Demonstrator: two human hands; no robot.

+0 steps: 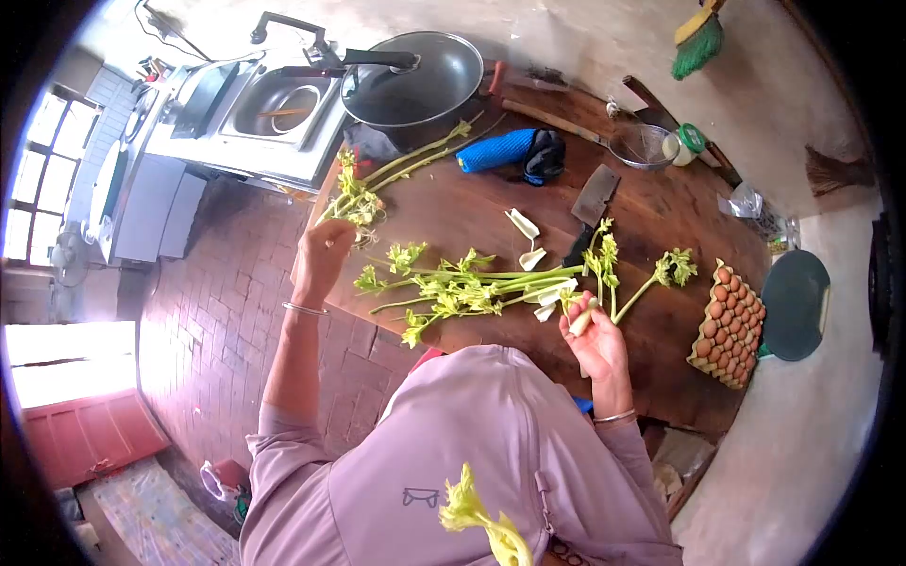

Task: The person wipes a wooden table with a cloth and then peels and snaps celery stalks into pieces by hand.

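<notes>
My left hand (326, 259) is closed at the table's left edge, beside a small heap of celery leaves and trimmings (354, 203); whatever its fingers hold is hidden. On the right, my right hand (601, 344) is turned palm up, its fingers curled round a pale celery piece (583, 319). Between the hands lies a bunch of celery stalks (491, 288), leaves to the left and cut ends to the right. Loose white pieces (522, 224) lie behind it. A cleaver (596, 195) rests beyond my right hand, its dark handle toward the stalks.
A wok (412, 85) stands at the back of the wooden table (661, 358), near the sink (274, 108). Further right are a blue sleeve-like bundle (500, 151), a strainer (642, 144) and an egg tray (727, 325). A yellowish celery sprig (477, 509) shows before my shirt.
</notes>
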